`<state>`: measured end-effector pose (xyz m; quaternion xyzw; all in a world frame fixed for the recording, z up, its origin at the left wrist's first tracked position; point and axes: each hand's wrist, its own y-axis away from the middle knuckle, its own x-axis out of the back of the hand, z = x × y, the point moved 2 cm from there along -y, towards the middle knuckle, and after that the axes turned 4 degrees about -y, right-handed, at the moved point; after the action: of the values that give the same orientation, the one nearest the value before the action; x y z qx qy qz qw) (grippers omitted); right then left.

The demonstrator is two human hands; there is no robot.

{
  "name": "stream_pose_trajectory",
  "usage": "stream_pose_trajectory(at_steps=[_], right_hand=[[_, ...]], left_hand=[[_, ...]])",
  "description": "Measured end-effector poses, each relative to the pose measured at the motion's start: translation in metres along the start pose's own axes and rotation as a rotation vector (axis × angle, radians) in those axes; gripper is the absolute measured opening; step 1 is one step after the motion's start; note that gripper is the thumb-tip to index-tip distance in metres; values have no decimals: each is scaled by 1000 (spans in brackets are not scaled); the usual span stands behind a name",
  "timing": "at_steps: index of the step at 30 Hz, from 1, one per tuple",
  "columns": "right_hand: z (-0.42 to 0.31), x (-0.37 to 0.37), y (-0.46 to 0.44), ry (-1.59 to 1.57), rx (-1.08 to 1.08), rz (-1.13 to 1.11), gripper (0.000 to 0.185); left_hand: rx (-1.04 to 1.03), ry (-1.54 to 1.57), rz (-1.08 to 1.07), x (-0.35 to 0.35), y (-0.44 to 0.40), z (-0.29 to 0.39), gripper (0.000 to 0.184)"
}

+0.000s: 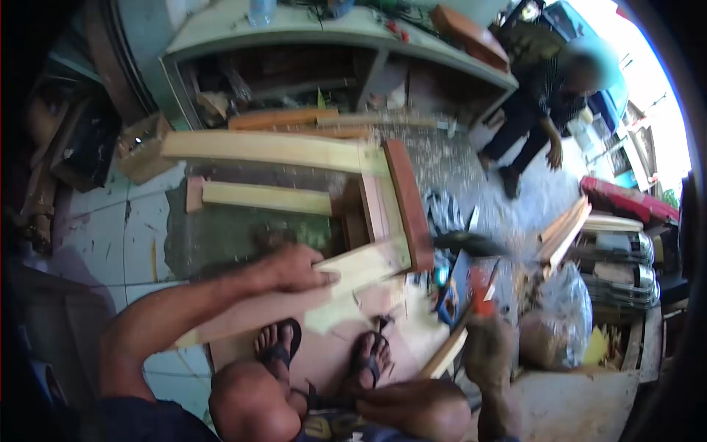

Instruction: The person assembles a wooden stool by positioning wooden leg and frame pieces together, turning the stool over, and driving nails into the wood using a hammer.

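Observation:
My left hand (298, 268) is closed around the edge of a pale wooden board (368, 264), which runs from the lower left up to a reddish-brown wooden piece (406, 202). These belong to a wooden frame with another long pale board (272, 149) behind. At the right, my right hand (492, 331) is blurred by motion and wrapped round an orange-red handle (482, 295). A dark blurred shape (468, 243), perhaps the tool's head, shows above it.
A person (549, 96) crouches at the upper right. Behind the frame stands a low shelf unit (280, 40). A plastic bag (563, 317) and wood strips (565, 232) lie at the right. A wooden box (143, 151) is at the left.

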<state>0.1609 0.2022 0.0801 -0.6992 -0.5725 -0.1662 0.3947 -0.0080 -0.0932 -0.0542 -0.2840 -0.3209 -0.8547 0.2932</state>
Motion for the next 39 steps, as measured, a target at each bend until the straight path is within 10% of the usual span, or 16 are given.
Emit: stream_pose_trajectory(at_steps=[2,4,5,9,10,12,14,16,20,23,26,29,31,39], right_hand=[[11,6,27,-741,-210,125,13],[36,-5,28,150,85,-108,18],[19,-21,8,363,-219,-418,19],[-23,15,-13,86,-134,-197,19],[-2,11,12,-551,-185,11,18],[38,-2,33,-459,43,10,20],[42,-16,16,299,1,-315,23],[12,-4,2,272,-370,-443,23],[26,6,32,-671,-118,180,28],[49,-32,31,338,-269,-442,27],[19,1,5,153,-12,-149,27],[28,-22,39,-719,-119,287,31],[41,-40,29,379,-211,-437,30],[136,-71,160,-84,-880,-192,68]], left_hand=[[95,186,-84,5,16,16,60],[102,131,-105,9,15,20,58],[97,75,-72,5,14,19,57],[57,151,-36,-4,12,8,56],[124,153,-105,6,18,20,56],[148,127,-129,2,18,21,56],[72,122,-61,0,15,14,56],[77,80,-77,0,21,23,54],[145,180,-133,9,19,26,55],[89,144,-99,3,17,16,55],[78,152,-56,17,9,18,55],[89,163,-127,-2,23,12,56],[32,175,-116,-1,15,7,54],[95,286,-47,13,25,17,59]])
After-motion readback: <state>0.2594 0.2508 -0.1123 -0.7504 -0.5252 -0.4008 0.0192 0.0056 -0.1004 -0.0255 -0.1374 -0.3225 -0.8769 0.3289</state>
